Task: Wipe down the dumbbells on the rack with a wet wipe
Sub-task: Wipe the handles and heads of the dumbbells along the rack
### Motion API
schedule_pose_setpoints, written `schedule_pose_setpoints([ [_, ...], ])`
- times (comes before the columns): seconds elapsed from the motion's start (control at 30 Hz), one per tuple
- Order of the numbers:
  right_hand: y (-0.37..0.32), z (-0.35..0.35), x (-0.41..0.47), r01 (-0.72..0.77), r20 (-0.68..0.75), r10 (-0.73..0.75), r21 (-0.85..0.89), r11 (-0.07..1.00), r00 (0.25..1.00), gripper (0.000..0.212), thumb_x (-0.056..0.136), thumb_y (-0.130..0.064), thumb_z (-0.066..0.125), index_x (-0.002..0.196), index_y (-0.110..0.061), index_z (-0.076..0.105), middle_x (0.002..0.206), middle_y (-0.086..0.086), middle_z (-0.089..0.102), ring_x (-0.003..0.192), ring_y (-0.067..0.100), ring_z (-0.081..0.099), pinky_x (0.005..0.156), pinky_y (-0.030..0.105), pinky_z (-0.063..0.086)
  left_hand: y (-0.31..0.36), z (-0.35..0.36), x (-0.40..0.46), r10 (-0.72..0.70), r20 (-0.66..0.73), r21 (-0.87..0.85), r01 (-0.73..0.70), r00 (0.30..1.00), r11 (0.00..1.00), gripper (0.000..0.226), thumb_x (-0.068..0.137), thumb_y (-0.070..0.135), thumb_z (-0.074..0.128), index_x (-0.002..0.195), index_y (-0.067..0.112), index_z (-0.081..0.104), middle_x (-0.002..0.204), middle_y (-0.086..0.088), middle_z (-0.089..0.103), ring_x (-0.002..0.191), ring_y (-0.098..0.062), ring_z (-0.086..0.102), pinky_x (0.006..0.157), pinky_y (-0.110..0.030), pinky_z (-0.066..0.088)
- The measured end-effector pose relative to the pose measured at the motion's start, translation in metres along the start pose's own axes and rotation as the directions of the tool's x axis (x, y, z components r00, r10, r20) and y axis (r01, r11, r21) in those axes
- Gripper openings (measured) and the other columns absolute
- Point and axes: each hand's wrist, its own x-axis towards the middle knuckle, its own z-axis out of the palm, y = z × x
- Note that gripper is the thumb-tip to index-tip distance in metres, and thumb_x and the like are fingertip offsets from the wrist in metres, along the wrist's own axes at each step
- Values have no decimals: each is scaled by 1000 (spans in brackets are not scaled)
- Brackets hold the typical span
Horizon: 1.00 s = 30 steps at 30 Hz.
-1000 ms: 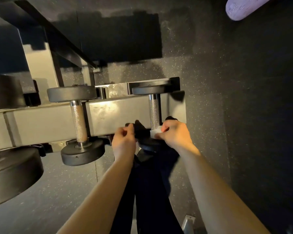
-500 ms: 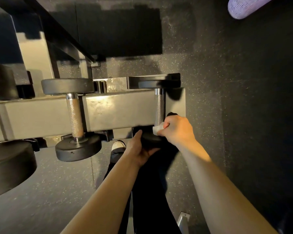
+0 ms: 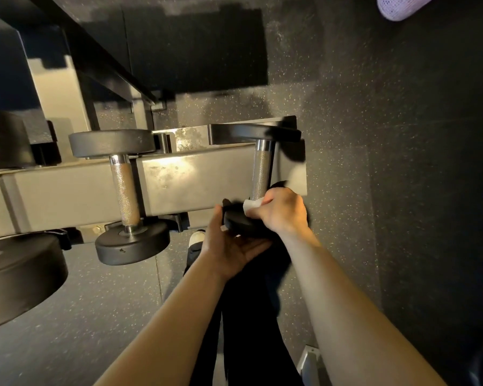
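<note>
Dumbbell [image 3: 261, 174]: rightmost on the rack [image 3: 179, 179], near head toward the person.
Right hand [image 3: 283, 210]: clamped on the wet wipe [image 3: 252, 206], pressing it where handle meets near head.
Left hand [image 3: 229, 243]: cupped under that head, steadying it.
Handling: likely heavy, rigid – knurled handle grips well; wipe soft, light, bunches easily.

Dim, warm glare on rack rail [image 3: 179, 174], hard shadows, wide-angle edge warp.
</note>
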Motion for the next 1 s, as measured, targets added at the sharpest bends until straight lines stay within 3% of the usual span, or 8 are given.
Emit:
schedule_pose_setpoints([
  [0.1,5,-15,4,56,150,-58,24,998,987,29,77,-34,77,94,-11,71,98,2,65,95,21,60,78,24,43,14,1,11,-33,19,103,31,999,994,45,98,41,48,125,6,56,101,-19,65,88,-34,64,54,-44,60],
  [0.23,9,-24,7,95,223,-90,-8,995,971,21,79,-37,74,70,-21,65,76,-5,57,82,16,54,62,20,37,12,2,16,18,27,93,-20,999,995,26,100,25,43,110,4,56,90,-18,66,83,-32,62,48,-42,58],
  [0.4,9,-18,14,67,120,-46,-174,982,992,29,68,-38,78,73,-13,63,85,7,61,85,27,60,66,26,41,-17,17,11,69,18,-34,-69,997,997,31,102,22,37,94,0,59,66,-17,70,80,-35,61,69,-50,51],
  [0.53,7,-11,9,-17,-10,16,-162,987,1000,49,66,-44,78,94,-6,62,87,9,60,77,28,55,66,26,39,-26,25,7,116,1,-98,-115,993,989,35,104,21,33,90,1,59,61,-16,69,61,-30,68,58,-43,54],
  [0.6,3,-7,3,-38,-69,27,-155,987,997,43,73,-40,74,98,-8,60,88,9,61,85,31,59,69,26,42,-30,27,6,130,-31,-113,-132,991,985,34,104,20,32,91,2,59,59,-13,69,51,-23,68,46,-31,55],
  [0.8,-10,18,-8,27,-233,-154,-470,882,960,23,96,-30,51,111,-14,60,107,6,65,104,25,59,84,31,38,-38,28,5,105,-49,-112,-110,993,988,26,103,26,38,105,7,57,71,-11,66,60,-21,64,52,-23,51],
  [0.9,-7,13,-3,61,-174,-139,-391,918,975,27,90,-36,56,104,-15,65,101,8,67,99,28,62,79,31,40,-33,17,6,79,23,-105,-76,997,992,39,104,37,36,110,7,60,98,-16,68,86,-28,66,72,-37,53],
  [1.0,3,2,-2,114,-5,-117,-193,975,993,25,82,-40,66,82,-16,66,84,9,66,83,29,61,65,27,40,-17,3,11,52,41,-66,-49,998,997,50,101,49,36,100,7,65,82,-17,74,73,-32,71,69,-47,52],
])
